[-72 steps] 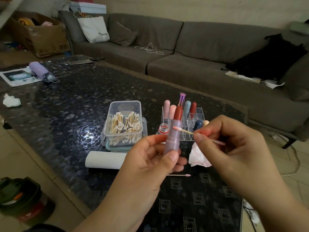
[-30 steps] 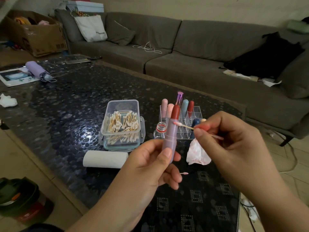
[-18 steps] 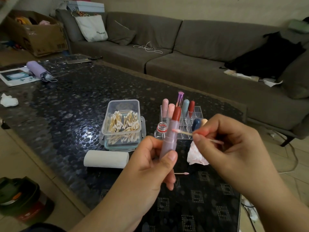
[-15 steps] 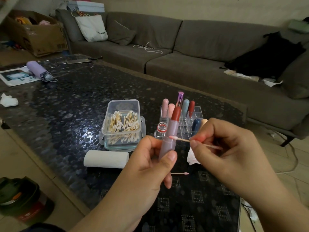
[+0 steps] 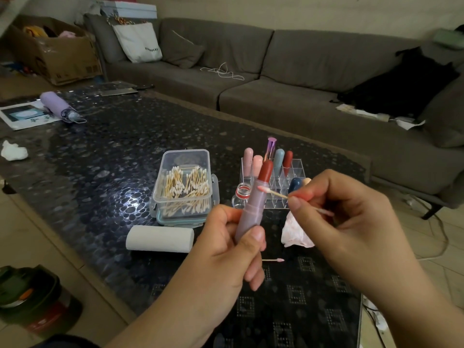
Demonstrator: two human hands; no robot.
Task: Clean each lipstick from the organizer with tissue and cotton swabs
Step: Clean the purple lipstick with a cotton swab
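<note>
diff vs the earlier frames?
Right hand has worked the cotton swab tip down and back up the lipstick, ending just below the red cap. Left hand keeps gripping the tube. Organizer, swab box, tissue roll unmoved.

Both my forearms are bare to the frame's edge, no rings or watch showing. My left hand (image 5: pixel 226 249) and right hand (image 5: pixel 351 217) have short, unpainted nails.
</note>
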